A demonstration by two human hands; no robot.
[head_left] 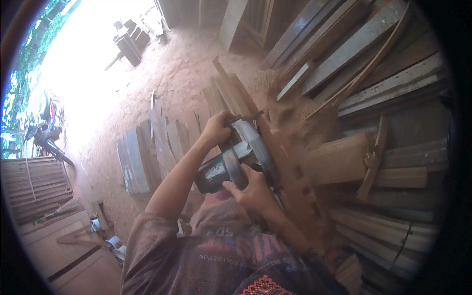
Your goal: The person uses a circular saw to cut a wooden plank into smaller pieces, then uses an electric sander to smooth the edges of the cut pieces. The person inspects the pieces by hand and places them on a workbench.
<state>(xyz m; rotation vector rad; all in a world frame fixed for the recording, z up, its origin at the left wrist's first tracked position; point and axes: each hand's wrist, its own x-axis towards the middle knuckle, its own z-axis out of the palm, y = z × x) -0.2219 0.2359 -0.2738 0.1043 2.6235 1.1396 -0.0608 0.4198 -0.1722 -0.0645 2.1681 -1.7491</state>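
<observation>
A dark circular saw (212, 175) with a pale, dusty blade guard sits in front of my body, on or just above a wooden plank (280, 152). My left hand (218, 130) is closed around the front part of the saw; its fingertips are partly hidden. Around the looped rear handle, my right hand (253, 191) is wrapped, with the thumb lying along the near side. The saw's blade cannot be made out. Dark notches show in the plank to the right of the saw, and dust blurs the surface there.
Cut boards (135, 160) lie on the sawdust-covered ground at left. Long planks (344, 54) are piled at the far right, with a thick timber block (337, 158) below them. A motorcycle (46, 130) stands at the left edge, near stacked slats (37, 182). More wood pieces (129, 46) lie farther back.
</observation>
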